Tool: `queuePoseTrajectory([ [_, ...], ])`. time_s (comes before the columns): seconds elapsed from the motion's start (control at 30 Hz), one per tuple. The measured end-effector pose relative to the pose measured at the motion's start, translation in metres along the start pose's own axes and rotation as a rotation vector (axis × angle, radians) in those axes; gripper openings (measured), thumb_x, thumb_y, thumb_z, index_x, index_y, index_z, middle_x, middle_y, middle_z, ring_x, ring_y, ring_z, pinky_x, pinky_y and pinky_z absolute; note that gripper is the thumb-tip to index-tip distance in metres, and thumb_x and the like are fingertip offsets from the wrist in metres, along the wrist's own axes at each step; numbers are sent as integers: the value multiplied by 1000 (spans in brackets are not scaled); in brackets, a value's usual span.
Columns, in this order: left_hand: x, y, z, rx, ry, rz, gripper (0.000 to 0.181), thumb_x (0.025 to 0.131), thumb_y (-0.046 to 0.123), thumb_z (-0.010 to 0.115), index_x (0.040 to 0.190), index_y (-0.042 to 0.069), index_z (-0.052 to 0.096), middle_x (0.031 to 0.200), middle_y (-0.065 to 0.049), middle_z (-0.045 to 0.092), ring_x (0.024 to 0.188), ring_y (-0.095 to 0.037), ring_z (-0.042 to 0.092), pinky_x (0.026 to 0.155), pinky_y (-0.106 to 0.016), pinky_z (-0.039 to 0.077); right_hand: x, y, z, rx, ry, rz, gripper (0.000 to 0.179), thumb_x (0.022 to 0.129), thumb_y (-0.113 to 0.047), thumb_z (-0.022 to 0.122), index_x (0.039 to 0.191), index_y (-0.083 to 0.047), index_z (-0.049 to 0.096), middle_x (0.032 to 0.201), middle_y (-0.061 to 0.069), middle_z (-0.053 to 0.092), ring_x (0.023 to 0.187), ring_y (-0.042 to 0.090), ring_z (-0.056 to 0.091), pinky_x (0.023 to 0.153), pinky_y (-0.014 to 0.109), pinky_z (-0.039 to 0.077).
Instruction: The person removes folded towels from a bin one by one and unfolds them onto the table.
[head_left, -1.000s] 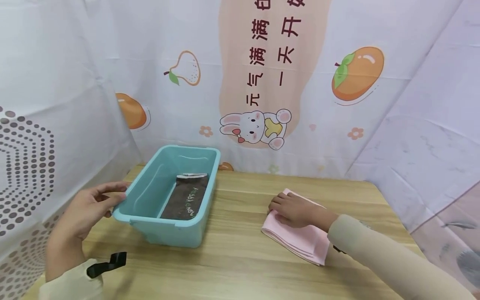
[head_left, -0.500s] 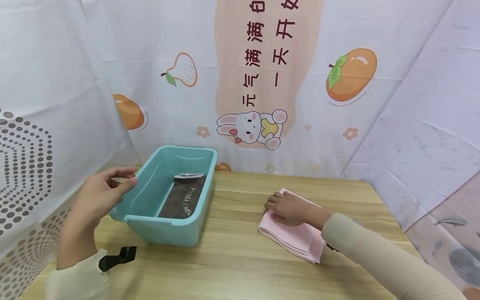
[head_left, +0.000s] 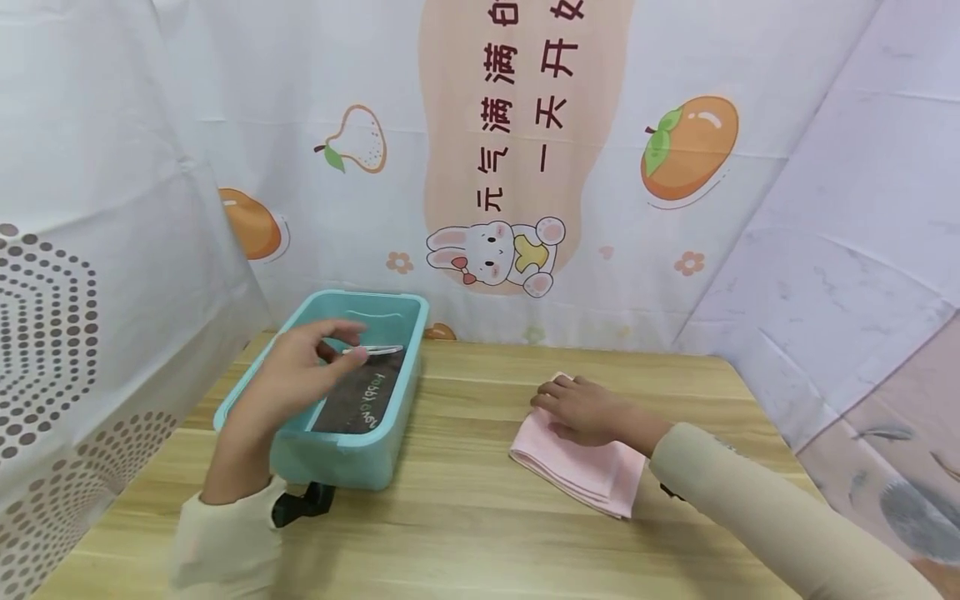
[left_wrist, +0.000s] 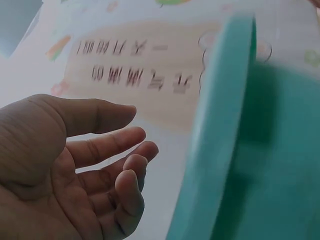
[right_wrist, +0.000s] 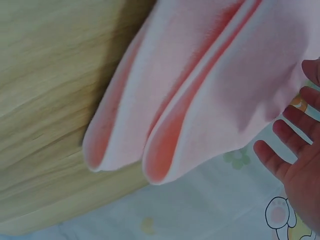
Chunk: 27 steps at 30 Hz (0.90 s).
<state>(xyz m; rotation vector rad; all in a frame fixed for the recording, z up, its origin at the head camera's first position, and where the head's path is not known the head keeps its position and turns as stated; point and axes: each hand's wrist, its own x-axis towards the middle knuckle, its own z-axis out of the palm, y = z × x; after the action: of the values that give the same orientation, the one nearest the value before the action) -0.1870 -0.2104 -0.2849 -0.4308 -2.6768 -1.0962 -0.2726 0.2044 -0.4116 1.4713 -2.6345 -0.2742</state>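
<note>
A light pink folded towel (head_left: 576, 458) lies in layers on the right half of the wooden table. My right hand (head_left: 592, 412) rests on its far left part; in the right wrist view the fingers (right_wrist: 295, 137) are spread at the towel's edge, not closed round it. My left hand (head_left: 303, 375) hovers over the turquoise plastic basket (head_left: 341, 454), fingers loosely bent and thumb apart, with nothing held. Inside the basket lies a dark brown folded cloth (head_left: 360, 398) with light lettering and a whitish far edge. My left hand and forearm hide part of the basket's left side.
The wooden table (head_left: 465, 533) reaches to a white printed curtain (head_left: 600, 317) with fruit and a rabbit at the back. A dotted white sheet (head_left: 60, 400) hangs at the left, a pale patterned one (head_left: 862, 275) at the right. Bare wood shows between basket and towel.
My left hand has let go of the basket's left rim and moved right, over the basket. My right hand stays on the towel. The head view has shifted slightly.
</note>
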Motion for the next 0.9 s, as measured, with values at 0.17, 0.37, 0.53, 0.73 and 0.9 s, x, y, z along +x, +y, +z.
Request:
queuePoseTrajectory([
  [0.17, 12, 18, 24, -18, -47, 31, 39, 98, 20, 70, 133, 4, 65, 119, -13, 69, 81, -22, 61, 67, -36, 52, -10, 2, -3, 17, -10, 38, 44, 98, -23, 68, 138, -9, 55, 133, 12, 58, 120, 32, 56, 90, 50, 52],
  [0.37, 22, 37, 52, -51, -84, 88, 36, 97, 15, 72, 132, 7, 67, 114, -9, 69, 81, -21, 59, 67, -36, 50, -21, 4, -5, 41, -12, 79, 46, 97, -22, 69, 138, -7, 55, 134, 14, 59, 120, 34, 56, 91, 52, 52],
  [0.53, 29, 54, 74, -47, -125, 131, 37, 96, 15, 71, 132, 7, 66, 114, -7, 69, 82, -20, 59, 66, -35, 52, -32, 5, -9, 52, -23, 124, 46, 97, -22, 69, 138, -5, 56, 135, 14, 58, 120, 34, 56, 91, 53, 51],
  [0.73, 36, 70, 102, -22, -156, 161, 39, 96, 16, 71, 134, 8, 65, 110, -4, 68, 79, -16, 61, 68, -32, 53, -47, 9, -7, 56, -31, 151, 46, 97, -22, 69, 138, -5, 56, 135, 15, 58, 121, 35, 56, 90, 54, 51],
  [0.9, 40, 79, 127, -11, -184, 154, 40, 95, 18, 73, 133, 10, 65, 110, -3, 68, 81, -14, 63, 67, -30, 53, -58, 13, -6, 63, -8, 175, 45, 96, -20, 70, 137, -5, 57, 133, 16, 59, 119, 36, 57, 88, 55, 52],
])
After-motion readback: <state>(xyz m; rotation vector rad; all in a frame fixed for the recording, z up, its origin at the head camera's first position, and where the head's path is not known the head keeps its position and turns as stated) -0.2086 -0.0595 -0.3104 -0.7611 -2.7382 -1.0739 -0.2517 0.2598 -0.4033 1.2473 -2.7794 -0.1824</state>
